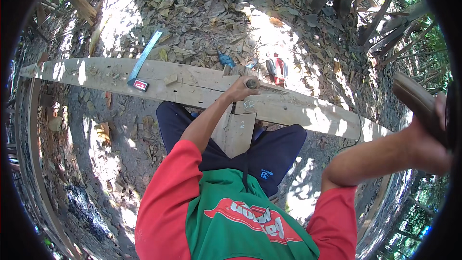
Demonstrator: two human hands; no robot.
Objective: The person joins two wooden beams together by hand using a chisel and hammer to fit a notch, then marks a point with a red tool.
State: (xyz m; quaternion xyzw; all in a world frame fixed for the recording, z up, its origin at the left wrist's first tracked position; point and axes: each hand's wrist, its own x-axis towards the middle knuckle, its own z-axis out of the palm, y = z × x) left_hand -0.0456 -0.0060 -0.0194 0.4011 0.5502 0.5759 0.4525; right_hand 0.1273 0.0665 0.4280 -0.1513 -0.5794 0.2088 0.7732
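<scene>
My left hand (239, 89) is closed around a chisel; the round butt of the chisel's handle (251, 83) shows above the fist. Below the hand, its dark blade stands against a long wooden plank (187, 79) where a shorter board (241, 130) meets it. That board, with pencil marks on it, lies between my knees. Raised at the far right, my right hand (423, 144) grips a thick brown piece of wood (417, 98), like a mallet or club. The rim of the picture cuts off part of this hand and wood.
A try square (144, 60) with a metal blade and a small wood offcut (171, 78) rest on the plank's left part. Beyond the plank, a blue power tool (226, 59) and a red tool (277, 70) lie among dry leaves. A thin cord (360, 125) crosses the plank's right part.
</scene>
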